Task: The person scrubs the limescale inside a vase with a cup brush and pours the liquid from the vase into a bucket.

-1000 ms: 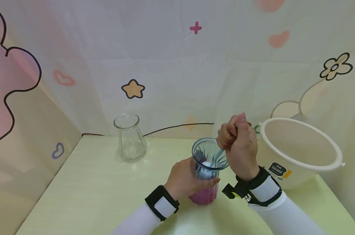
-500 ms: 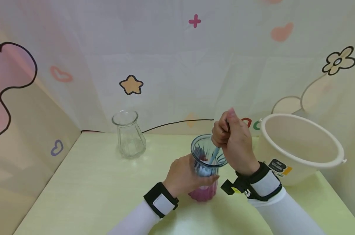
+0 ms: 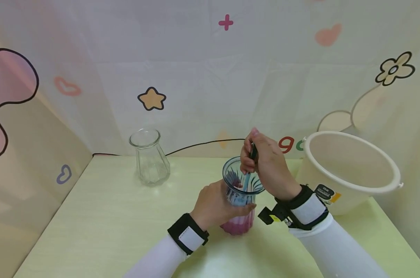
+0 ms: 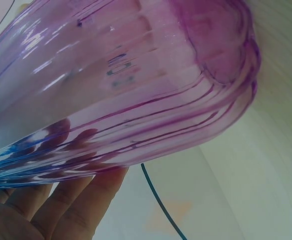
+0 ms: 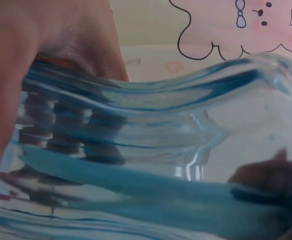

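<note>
A vase (image 3: pixel 238 224) is clasped in the left hand (image 3: pixel 213 204), below and left of the right hand (image 3: pixel 268 166), by which a stick (image 3: pixel 246 183) is gripped and angled inside, the interior apparently being scrubbed and a steady left hold seemingly needed for the next stroke.

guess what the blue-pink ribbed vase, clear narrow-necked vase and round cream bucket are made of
Blue-pink ribbed vase: probably glossy glass, maybe clear plastic; see-through, bright streaks.
Clear narrow-necked vase: likely glossy glass; transparent, catching light.
Round cream bucket: likely matte plastic; opaque, softly shaded.
</note>
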Demonstrator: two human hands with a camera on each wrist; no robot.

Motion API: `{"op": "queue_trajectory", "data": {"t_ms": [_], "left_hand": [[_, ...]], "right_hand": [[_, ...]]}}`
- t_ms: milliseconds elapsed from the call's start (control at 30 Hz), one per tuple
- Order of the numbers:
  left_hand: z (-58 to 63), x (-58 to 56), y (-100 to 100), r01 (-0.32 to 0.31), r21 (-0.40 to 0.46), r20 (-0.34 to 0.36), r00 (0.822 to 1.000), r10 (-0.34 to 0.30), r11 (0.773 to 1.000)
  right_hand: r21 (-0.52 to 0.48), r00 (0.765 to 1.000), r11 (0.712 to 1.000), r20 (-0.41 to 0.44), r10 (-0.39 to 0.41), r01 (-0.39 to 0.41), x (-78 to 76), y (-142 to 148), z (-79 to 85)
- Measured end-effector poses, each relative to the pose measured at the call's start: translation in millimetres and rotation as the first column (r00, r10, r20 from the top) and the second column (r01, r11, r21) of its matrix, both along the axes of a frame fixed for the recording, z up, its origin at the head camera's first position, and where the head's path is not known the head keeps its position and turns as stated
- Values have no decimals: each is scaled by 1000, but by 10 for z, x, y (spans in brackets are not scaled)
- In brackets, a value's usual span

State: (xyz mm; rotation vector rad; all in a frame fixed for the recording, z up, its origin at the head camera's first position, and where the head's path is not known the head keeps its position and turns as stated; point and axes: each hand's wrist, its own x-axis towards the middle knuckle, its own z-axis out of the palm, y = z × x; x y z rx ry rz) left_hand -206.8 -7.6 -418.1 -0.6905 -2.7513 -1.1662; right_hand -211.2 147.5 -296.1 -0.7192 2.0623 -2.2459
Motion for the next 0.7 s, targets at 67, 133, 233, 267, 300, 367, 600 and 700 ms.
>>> {"op": "queue_trajectory", "data": {"t_ms": [67, 133, 233, 267, 300, 367, 600, 700], "left_hand": [[8, -1, -4, 4, -1, 4, 1000, -4, 1000], [12, -2, -4, 3, -2, 9, 1000, -3, 1000], [10, -7, -6, -4, 0, 11, 1000, 4, 1000], [10, -6, -6, -6, 1, 11, 1000, 6, 1000], [9, -7, -6, -7, 2, 10, 1000, 7, 1000], [10, -6, -8, -7, 2, 11, 1000, 7, 1000], [6, -8, -8, -5, 7, 18, 1000, 5, 1000], [9, -4, -4, -5, 5, 28, 1000, 5, 1000]], "right_hand": [[39, 1000, 999, 10, 7, -7, -3, -1, 5], [94, 1000, 995, 13, 14, -15, -2, 1, 12], [170, 999, 985, 22, 29, -33, 2, 2, 21], [193, 999, 981, 23, 32, -36, 4, 1, 24], [212, 999, 977, 25, 34, -39, 4, -2, 28], [240, 999, 970, 25, 34, -39, 4, -9, 31], [328, 998, 943, 53, 42, -57, 14, -35, 44], [348, 996, 934, 66, 60, -79, 19, -47, 45]]}}
